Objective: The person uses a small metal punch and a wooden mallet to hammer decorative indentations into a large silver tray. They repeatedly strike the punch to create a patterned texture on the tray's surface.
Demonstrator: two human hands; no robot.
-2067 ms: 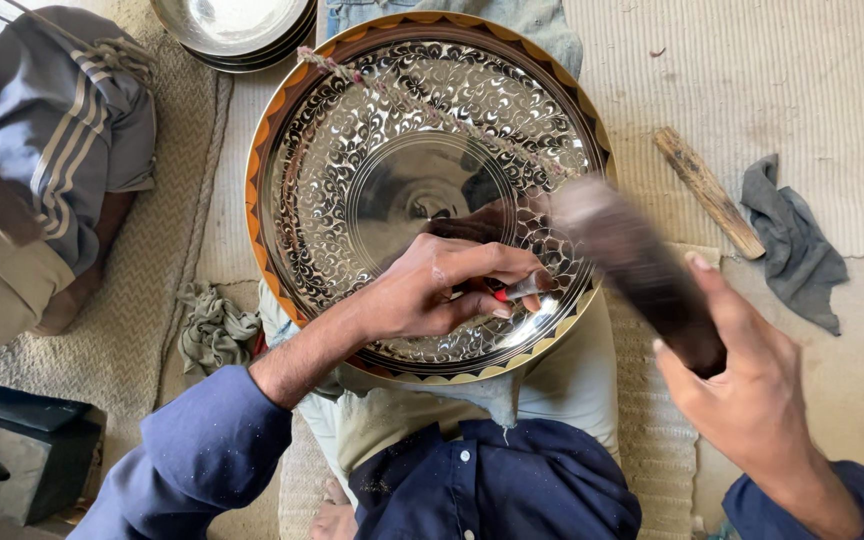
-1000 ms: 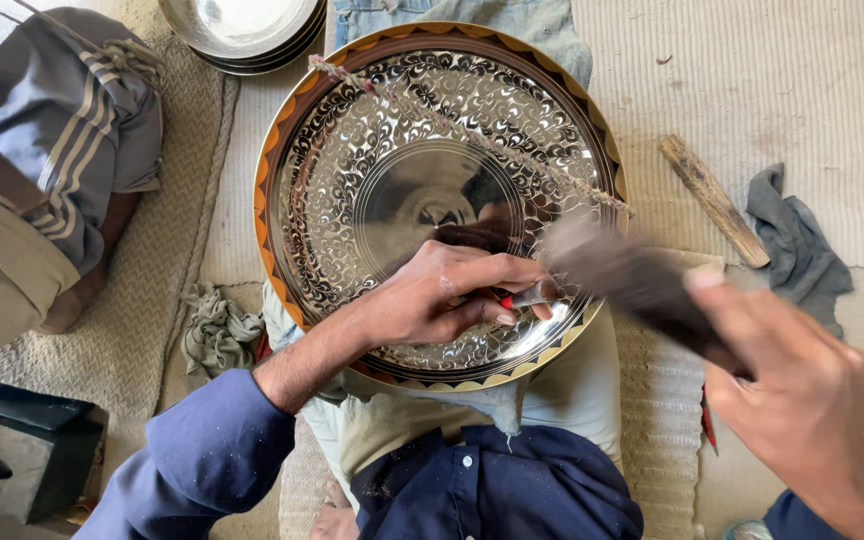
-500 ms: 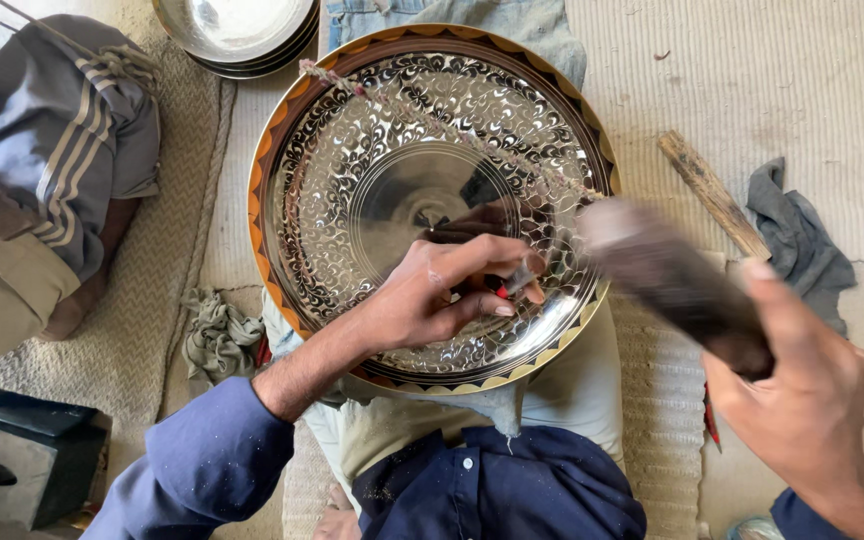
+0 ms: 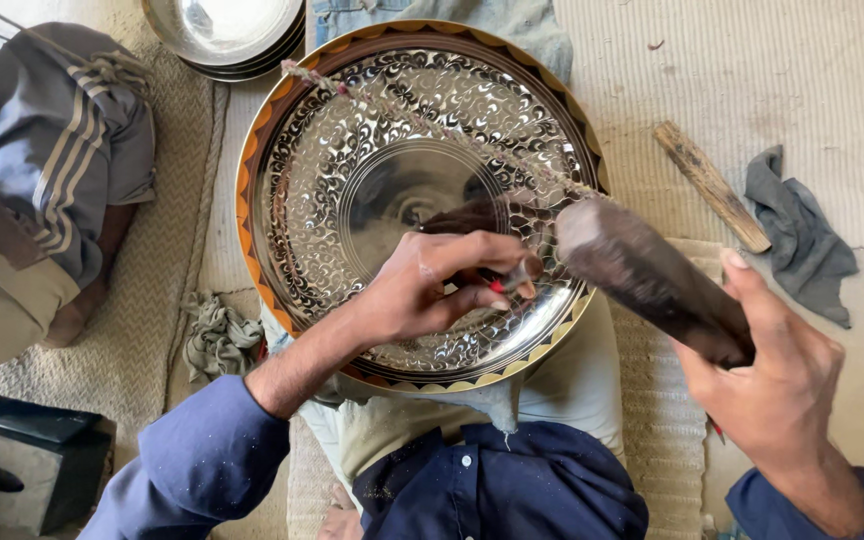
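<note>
A large round silver tray (image 4: 352, 130) with an engraved scroll pattern and an orange-and-brown rim rests on my lap. My left hand (image 4: 432, 285) lies on its lower right part, fingers closed around a small metal punch (image 4: 514, 278) with a red mark, tip against the tray. My right hand (image 4: 782, 375) grips a dark, thick wooden mallet (image 4: 642, 270), whose blunt end hovers just right of the punch. A thin beaded cord (image 4: 422, 115) runs diagonally across the tray.
A stack of plain silver plates (image 4: 222, 35) sits at the top left. Another person in grey clothing (image 4: 62, 150) sits at the left. A wooden stick (image 4: 709, 185) and grey rag (image 4: 797, 225) lie on the mat at right; a crumpled cloth (image 4: 217, 335) and black box (image 4: 22, 460) lower left.
The mallet in my right hand has swung back and forth beside the punch, now close to its head. My left hand stays on the same spot of the tray.
</note>
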